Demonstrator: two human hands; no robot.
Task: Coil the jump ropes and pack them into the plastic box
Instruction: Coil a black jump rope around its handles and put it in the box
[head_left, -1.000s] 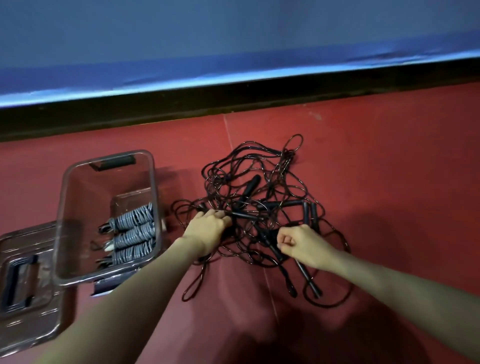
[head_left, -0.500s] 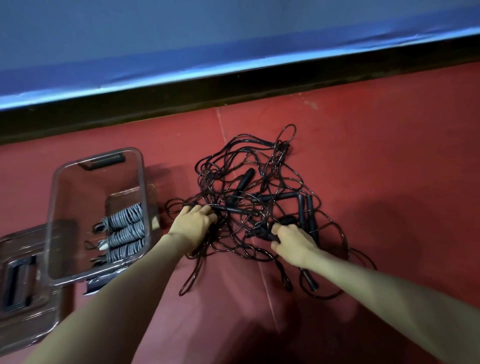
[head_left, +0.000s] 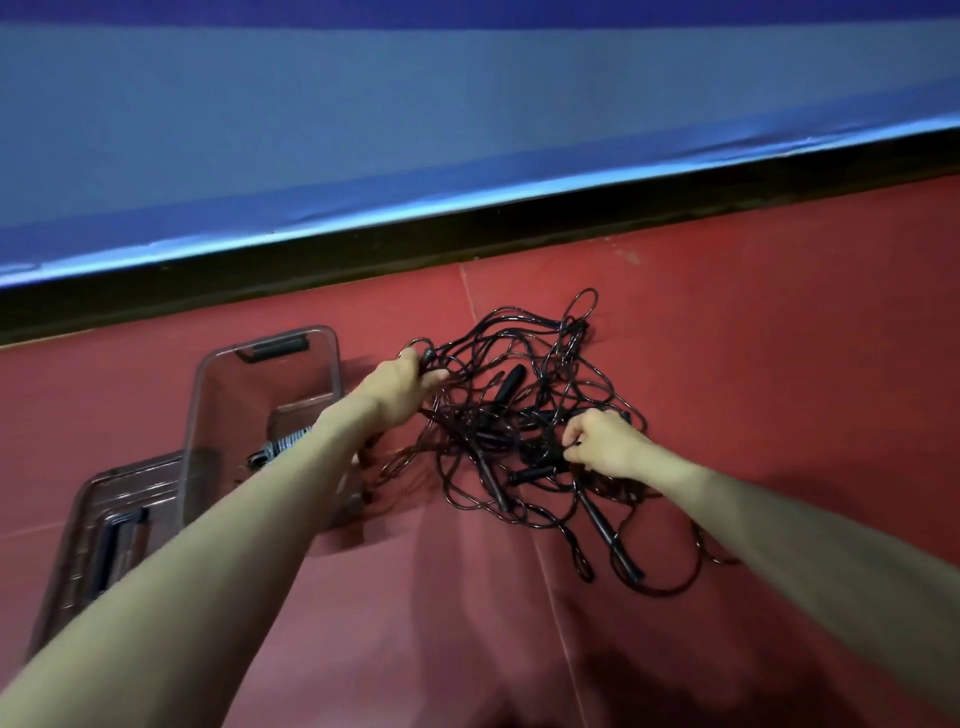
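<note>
A tangled heap of black jump ropes (head_left: 524, 415) with several black handles lies on the red floor. My left hand (head_left: 402, 387) grips a black handle at the heap's upper left edge, lifted a little. My right hand (head_left: 602, 447) is curled on rope strands at the heap's right side. The clear plastic box (head_left: 208, 395) stands to the left of the heap; my left forearm hides most of the striped coils (head_left: 283, 442) inside it.
The box's lid (head_left: 88, 525) lies flat on the floor at the lower left. A black skirting strip (head_left: 467, 244) and a blue padded wall (head_left: 467, 130) run behind the heap. Red floor extends to the right and toward me.
My left hand has moved up and away to the heap's upper left, pulling a handle with it. My right hand has stayed on the heap's right side, and the view has shifted.
</note>
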